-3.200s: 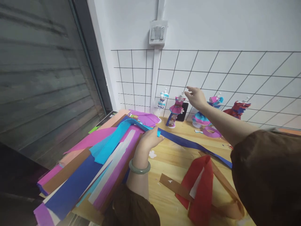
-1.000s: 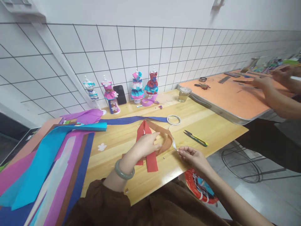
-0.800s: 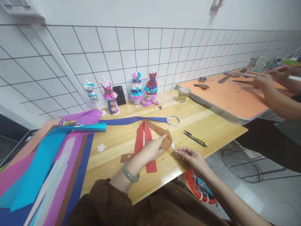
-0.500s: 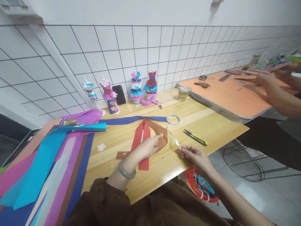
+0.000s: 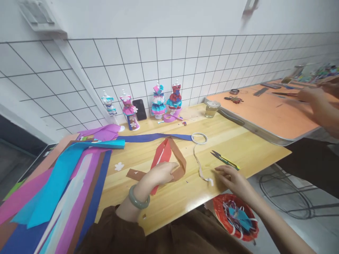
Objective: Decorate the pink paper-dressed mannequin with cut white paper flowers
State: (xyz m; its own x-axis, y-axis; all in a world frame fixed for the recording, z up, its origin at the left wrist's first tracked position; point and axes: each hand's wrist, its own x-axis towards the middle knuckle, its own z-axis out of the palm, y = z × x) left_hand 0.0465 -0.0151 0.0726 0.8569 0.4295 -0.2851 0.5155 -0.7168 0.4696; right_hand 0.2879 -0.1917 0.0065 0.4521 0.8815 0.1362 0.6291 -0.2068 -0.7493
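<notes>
My left hand (image 5: 162,173) lies over a brown strip (image 5: 182,165), its fingers closed on the strip's lower bend; the exact grip is partly hidden. Beneath that wrist a red strip (image 5: 160,152) runs up to the same folded point. My right hand (image 5: 230,177) holds nothing, fingers apart, just above the table's front edge. Left of its fingertips rests the loose end of a narrow white tape (image 5: 200,171), which trails from a white roll (image 5: 199,138). Thread snips (image 5: 225,160) with yellow and green handles lie just beyond the right fingers.
A long blue strip (image 5: 148,137) crosses the table to the roll. Colored strips (image 5: 66,176) drape at left. Small dressed stands (image 5: 159,104), a phone (image 5: 140,109) and a lidded glass jar (image 5: 212,109) line the back. A red basket (image 5: 218,208) sits below; another person's hand (image 5: 314,98) is at right.
My right hand has let go of the white tape, whose end now lies on the table. My left hand and the brown strip have shifted slightly downward, and the view has tilted.
</notes>
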